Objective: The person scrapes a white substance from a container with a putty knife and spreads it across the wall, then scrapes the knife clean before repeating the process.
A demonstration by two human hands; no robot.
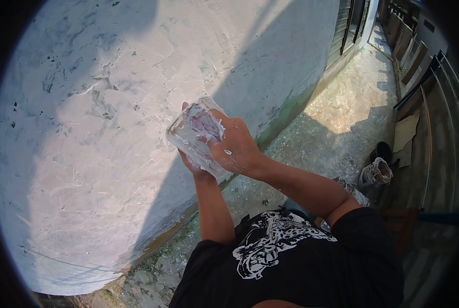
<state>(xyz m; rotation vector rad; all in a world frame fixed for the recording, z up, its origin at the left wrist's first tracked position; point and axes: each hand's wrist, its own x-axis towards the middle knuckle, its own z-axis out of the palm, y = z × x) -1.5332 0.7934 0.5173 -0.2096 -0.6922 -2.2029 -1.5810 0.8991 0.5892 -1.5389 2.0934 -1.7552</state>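
Note:
My left hand (192, 163) supports a shallow rectangular plastic tray (177, 134) from below, its fingers partly hidden behind it. White paste coats the tray's rim and inside. My right hand (235, 143) is closed over the tray, gripping a flat pinkish piece (205, 126) smeared with the same paste; its exact kind is hard to make out. White specks cover the back of that hand. Just beyond the tray stands a wall (122, 154) with a rough, whitish coating, some dark and green patches, and a broad band of sunlight.
A concrete path (337, 118) runs along the wall's foot. To the right are a paste-stained white bucket (375, 173), a dark container (381, 152) and a cardboard sheet (406, 134) against a fence. A louvred window (342, 25) is at the top right.

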